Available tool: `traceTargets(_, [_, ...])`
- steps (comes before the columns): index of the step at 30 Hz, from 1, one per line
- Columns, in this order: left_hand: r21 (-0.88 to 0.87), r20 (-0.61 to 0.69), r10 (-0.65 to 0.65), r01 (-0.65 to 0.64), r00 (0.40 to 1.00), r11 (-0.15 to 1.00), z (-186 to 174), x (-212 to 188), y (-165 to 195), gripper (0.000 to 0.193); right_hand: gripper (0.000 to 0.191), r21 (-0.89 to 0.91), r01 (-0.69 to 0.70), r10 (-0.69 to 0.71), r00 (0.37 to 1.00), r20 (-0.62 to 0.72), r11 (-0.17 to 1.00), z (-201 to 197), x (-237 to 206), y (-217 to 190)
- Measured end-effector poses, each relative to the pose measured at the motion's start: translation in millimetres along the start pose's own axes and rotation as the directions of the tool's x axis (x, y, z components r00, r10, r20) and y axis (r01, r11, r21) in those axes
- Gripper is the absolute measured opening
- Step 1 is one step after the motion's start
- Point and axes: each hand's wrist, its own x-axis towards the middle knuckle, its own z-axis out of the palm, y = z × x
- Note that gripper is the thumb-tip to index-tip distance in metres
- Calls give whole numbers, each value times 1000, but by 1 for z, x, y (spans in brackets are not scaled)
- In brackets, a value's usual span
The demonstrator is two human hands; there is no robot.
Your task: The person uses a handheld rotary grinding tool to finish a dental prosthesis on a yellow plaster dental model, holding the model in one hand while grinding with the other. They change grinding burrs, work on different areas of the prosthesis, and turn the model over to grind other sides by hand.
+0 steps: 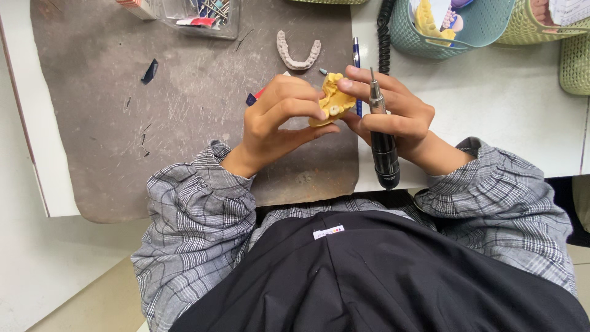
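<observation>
Both hands, left hand [279, 114] and right hand [393, 110], pinch yellow dental cast [335, 98].

The left hand [276, 114] and right hand [393, 110] cover much of the yellow cast [335, 98], so its full shape cannot be told. The handpiece [382, 138] has its middle hidden under right fingers, and its bur tip is too small to make out. The top edge cuts the clear box [203, 15] and the baskets [452, 31], whose contents stay unclear.
</observation>
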Motion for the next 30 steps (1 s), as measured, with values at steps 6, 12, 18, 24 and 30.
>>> traceTargets(6, [187, 6, 154, -152, 988, 970, -2, -2, -1, 34, 36, 1, -31, 31, 999, 42, 1000, -6, 1, -6])
traceTargets(12, [214, 93, 193, -209, 977, 954, -8, -4, -5, 30, 42, -54, 10, -10, 1000, -7, 999, -7, 7, -5])
traceTargets(18, [218, 226, 141, -191, 964, 957, -9, -10, -9, 30, 39, -66, 0, -1, 1000, -15, 998, 0, 9, -5])
traceTargets(24, [266, 211, 137, -192, 968, 945, -4, -13, -12, 31, 37, -75, -27, 27, 1000, -3, 997, 2, 8, -5])
traceTargets(30, [273, 225, 104, -165, 969, 948, -3, -12, -13, 33, 37, -64, -85, 86, 996, 15, 994, 4, 6, -5])
